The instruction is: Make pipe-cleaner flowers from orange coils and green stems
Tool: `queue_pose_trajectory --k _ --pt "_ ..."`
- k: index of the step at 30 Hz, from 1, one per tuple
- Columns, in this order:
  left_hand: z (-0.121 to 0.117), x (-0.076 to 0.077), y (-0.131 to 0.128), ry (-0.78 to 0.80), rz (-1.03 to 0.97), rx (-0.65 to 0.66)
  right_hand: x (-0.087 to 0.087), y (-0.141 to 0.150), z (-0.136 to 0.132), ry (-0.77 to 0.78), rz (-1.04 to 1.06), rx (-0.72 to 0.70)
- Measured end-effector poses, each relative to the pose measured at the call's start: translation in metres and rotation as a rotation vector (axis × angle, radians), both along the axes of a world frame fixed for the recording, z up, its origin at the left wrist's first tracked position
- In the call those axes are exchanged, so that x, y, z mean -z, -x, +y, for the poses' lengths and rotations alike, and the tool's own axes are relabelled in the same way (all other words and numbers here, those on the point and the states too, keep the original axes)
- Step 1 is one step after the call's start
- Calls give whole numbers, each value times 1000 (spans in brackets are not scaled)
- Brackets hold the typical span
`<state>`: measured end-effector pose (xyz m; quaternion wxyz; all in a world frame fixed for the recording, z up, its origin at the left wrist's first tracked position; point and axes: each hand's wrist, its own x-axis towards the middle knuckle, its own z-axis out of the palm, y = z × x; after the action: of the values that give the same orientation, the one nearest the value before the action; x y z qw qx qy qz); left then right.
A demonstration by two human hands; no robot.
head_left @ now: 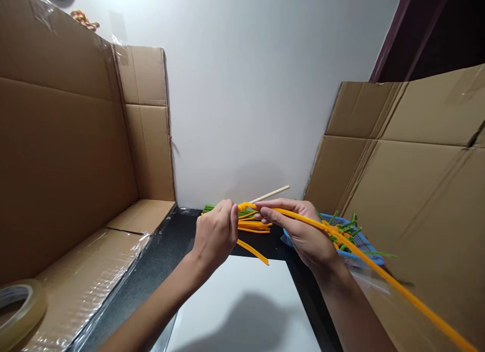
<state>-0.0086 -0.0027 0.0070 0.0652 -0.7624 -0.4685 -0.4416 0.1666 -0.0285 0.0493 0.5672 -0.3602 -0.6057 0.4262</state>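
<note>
My left hand (215, 236) grips a bundle of orange pipe cleaners (253, 223), whose loose ends fan out to the right and downward. A thin wooden stick (271, 193) sticks out up and right from the bundle, and green pipe cleaner ends (208, 208) show behind my left hand. My right hand (299, 231) pinches a long orange pipe cleaner (366, 255) at the bundle's top, and that stem runs down to the lower right. The two hands are close together. The stick's other end is hidden.
A blue plastic basket (333, 218) holding green and orange pipe cleaners sits behind my right hand. A white board (242, 306) lies on a dark table (162, 261). Cardboard panels (64, 140) stand on both sides, and a roll of clear tape (20, 311) lies at lower left.
</note>
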Motion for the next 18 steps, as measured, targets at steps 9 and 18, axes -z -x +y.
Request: queue_pose_trajectory --k 9,18 --pt "-7 -13 -1 552 -912 652 18 -3 19 169 266 -279" --pt "-18 -31 15 974 -656 1033 21 -8 22 291 173 -475"
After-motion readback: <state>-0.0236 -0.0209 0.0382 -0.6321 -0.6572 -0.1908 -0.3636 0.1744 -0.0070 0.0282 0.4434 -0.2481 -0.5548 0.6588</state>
